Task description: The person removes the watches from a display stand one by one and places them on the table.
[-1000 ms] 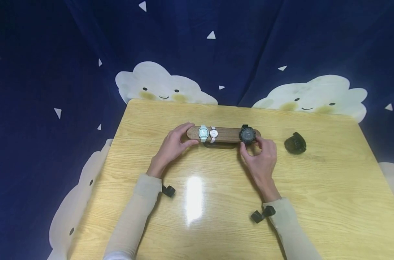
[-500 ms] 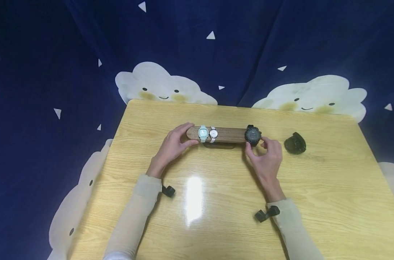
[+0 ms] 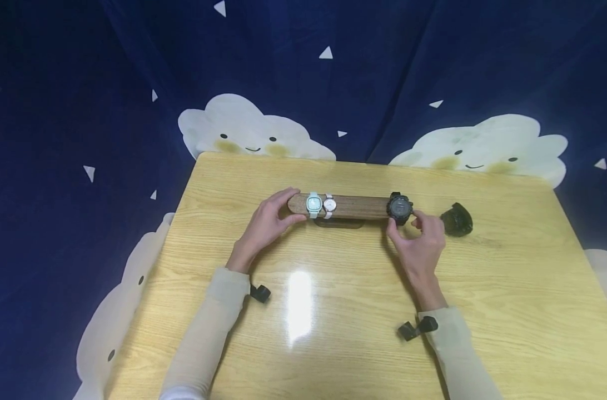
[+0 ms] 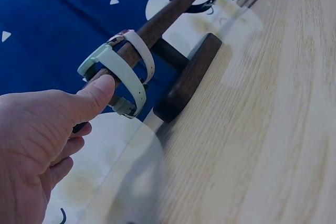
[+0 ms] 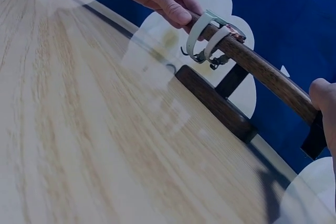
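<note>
A wooden watch stand (image 3: pixel 361 208) holds a mint square watch (image 3: pixel 313 204) and a small white-strapped watch (image 3: pixel 329 205), side by side near its left end. My left hand (image 3: pixel 264 223) grips that end of the bar, thumb in front and fingers behind. With thumb and fingers, my right hand (image 3: pixel 421 243) pinches a chunky black watch (image 3: pixel 400 207) at the bar's right end. Its closed strap loops around the bar tip in the left wrist view. The stand's dark base (image 4: pixel 191 80) rests on the table. In the right wrist view, my right hand (image 5: pixel 326 106) shows only partly.
Another black watch (image 3: pixel 458 220) lies on the wooden table (image 3: pixel 343 311), just right of my right hand. A dark blue curtain (image 3: pixel 303 66) with clouds hangs behind the table's far edge.
My right hand has slid the black watch to the right along the bar, out to its end. My left hand has stayed on the left end, and the other watches have not moved.
</note>
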Available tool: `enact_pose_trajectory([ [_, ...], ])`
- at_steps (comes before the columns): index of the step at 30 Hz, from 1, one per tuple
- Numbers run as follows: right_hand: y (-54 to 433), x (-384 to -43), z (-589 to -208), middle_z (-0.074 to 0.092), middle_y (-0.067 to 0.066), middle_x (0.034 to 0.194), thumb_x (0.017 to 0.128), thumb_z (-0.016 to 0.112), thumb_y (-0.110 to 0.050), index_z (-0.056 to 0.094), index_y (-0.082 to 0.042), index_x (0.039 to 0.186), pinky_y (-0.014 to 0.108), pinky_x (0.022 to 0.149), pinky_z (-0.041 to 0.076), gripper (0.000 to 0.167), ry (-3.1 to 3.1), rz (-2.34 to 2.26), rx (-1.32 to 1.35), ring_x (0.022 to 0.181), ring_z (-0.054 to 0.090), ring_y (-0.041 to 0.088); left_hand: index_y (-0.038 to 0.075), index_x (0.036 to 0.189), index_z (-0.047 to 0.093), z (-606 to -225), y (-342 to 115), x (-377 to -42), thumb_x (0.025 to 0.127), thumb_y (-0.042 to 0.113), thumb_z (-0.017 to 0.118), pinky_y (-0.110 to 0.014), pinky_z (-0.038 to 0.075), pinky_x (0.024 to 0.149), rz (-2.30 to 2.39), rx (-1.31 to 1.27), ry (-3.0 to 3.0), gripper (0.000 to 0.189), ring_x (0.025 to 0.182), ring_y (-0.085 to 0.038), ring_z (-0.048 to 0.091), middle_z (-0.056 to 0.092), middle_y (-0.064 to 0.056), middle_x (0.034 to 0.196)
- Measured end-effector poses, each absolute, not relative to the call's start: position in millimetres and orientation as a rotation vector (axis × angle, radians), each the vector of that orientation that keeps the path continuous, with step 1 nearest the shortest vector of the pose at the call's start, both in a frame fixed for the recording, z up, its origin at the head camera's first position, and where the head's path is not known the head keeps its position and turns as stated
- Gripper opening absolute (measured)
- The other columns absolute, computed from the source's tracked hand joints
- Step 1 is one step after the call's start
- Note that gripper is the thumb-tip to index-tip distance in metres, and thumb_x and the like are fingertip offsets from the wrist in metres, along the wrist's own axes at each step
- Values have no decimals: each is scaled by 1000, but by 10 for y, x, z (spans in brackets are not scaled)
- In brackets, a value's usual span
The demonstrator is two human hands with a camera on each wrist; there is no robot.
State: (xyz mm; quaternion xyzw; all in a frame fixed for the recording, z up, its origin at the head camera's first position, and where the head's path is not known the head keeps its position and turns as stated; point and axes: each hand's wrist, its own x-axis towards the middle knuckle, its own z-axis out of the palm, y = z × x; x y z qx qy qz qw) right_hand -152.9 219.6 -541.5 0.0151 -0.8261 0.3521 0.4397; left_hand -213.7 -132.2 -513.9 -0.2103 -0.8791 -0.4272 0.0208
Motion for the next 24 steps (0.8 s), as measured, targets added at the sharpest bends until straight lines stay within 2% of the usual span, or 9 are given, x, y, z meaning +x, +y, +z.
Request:
enact_pose_trajectory([
  [11, 2364, -1498, -5401, 64, 24, 81, 81, 83, -32, 71, 11, 100, 30, 79, 39, 48, -2078, 813, 4, 79, 55, 39, 16, 152, 54, -5128, -1314, -2142, 90, 39, 81, -44, 31, 126, -1311, -649, -2741, 72, 148, -28, 44, 51, -12, 158],
  [19, 2425, -1461, -5384, 63, 25, 81, 81, 84, -29, 71, 11, 101, 24, 80, 36, 47, -2075, 830, -8, 78, 54, 38, 13, 152, 54, -5157, -1317, -2146, 90, 37, 81, -45, 32, 126, -1323, -643, -2731, 72, 148, -29, 45, 52, -13, 157],
  [24, 2472, -1457, -5395, 63, 26, 81, 81, 84, -27, 71, 12, 101, 24, 80, 36, 47, -2069, 825, -19, 79, 54, 39, 11, 151, 55, -5165, -1317, -2151, 90, 37, 82, -45, 32, 125, -1323, -643, -2727, 72, 148, -29, 45, 52, -12, 157],
])
